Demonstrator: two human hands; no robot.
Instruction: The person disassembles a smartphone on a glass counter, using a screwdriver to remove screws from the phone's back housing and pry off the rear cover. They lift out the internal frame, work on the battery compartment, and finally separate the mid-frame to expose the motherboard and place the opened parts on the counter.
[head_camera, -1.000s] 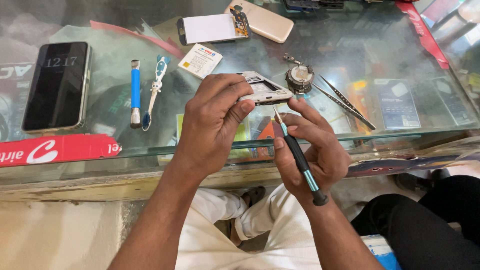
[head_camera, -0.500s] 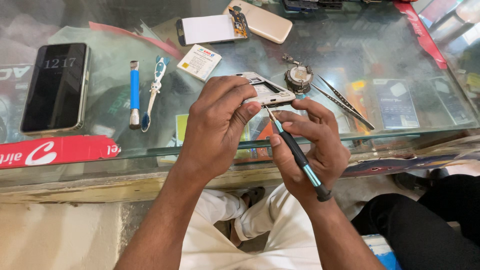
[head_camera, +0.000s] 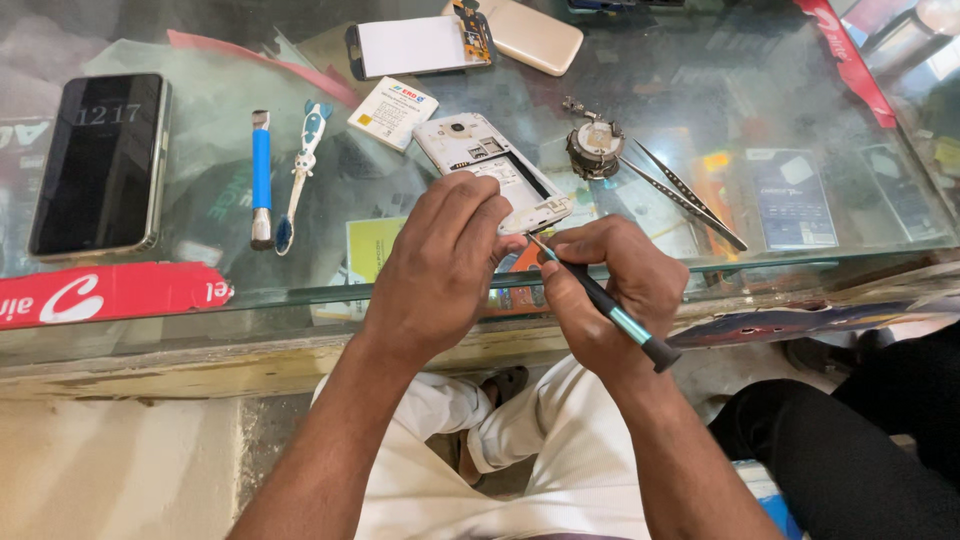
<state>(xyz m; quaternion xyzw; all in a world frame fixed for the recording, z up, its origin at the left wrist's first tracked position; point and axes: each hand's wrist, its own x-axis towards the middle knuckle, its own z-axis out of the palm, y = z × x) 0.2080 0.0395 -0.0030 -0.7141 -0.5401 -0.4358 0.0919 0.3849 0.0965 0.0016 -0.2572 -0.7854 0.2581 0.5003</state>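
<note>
Now the opened white phone (head_camera: 495, 172) lies flatter on the glass counter (head_camera: 780, 120). Left hand (head_camera: 440, 270) grips its near end to steady it. Right hand (head_camera: 610, 285) pinches the screwdriver (head_camera: 600, 300), tip touching the phone's corner. Tweezers (head_camera: 685, 195) wait nearby.

The table (head_camera: 700, 80) is a glass-topped counter with a red strip (head_camera: 100, 293) along its near edge at the left. At the left edge lies a black phone (head_camera: 100, 165), screen lit. Right of it lie a blue-handled tool (head_camera: 261, 178) and a small brush (head_camera: 300, 170). A white card (head_camera: 392, 112) sits mid-table. An opened white phone (head_camera: 487, 165) lies near the near edge. At the far edge lie a screen panel (head_camera: 410, 46) and a gold phone (head_camera: 530, 35). Tweezers (head_camera: 685, 195) and a round metal part (head_camera: 595, 148) lie right of centre.
</note>
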